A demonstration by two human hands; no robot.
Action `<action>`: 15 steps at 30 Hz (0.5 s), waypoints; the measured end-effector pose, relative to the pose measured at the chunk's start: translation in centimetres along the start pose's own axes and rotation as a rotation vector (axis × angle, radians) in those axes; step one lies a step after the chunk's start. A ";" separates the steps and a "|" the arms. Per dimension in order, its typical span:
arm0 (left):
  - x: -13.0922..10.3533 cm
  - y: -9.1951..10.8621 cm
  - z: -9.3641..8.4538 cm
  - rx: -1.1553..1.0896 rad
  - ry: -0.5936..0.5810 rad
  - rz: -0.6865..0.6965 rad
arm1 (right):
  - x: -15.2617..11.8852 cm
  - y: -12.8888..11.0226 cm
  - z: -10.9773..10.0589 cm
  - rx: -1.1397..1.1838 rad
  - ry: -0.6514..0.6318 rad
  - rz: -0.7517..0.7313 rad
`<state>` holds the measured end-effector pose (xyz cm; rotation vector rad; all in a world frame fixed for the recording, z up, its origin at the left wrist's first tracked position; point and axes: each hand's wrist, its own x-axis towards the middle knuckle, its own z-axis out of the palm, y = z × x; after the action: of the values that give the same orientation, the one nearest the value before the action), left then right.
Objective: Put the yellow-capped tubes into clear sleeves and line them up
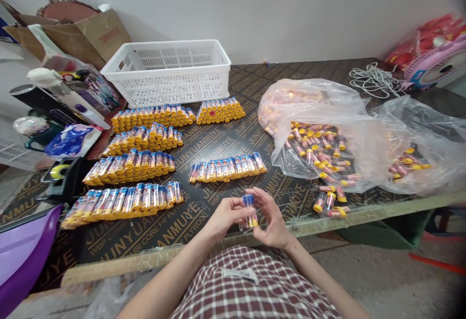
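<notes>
In front of my body, a small clear tube (250, 211) with a blue top and a yellow bottom stands about upright between my hands. My left hand (226, 216) pinches it from the left side. Curved round its right side, my right hand (270, 219) has fingertips near the blue top and the thumb by the yellow end. Just beyond lies a row of similar tubes (229, 168) on the dark printed board (196, 139). To the right, loose yellow-capped tubes (329, 200) spill from an open clear plastic bag (291, 156).
Stacked tube rows (127, 202) fill the left side. Behind them stands a white plastic basket (171, 83). A pink fan (437, 64), a coiled cord (374, 80), a purple bin (29, 251) and a tape dispenser (61, 178) lie around. The table's wooden edge (124, 266) runs before me.
</notes>
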<state>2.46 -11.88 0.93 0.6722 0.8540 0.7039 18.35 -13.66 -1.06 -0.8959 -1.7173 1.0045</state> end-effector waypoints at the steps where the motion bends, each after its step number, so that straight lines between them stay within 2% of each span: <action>1: 0.0 0.0 0.0 0.000 -0.001 0.002 | 0.0 0.0 0.0 0.005 0.000 -0.006; 15: -0.1 0.0 0.2 -0.022 0.003 0.012 | 0.0 -0.1 0.2 0.027 0.037 -0.020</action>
<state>2.56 -12.04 1.11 0.6574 0.8446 0.7240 18.18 -13.71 -1.03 -0.8735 -1.6752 0.9899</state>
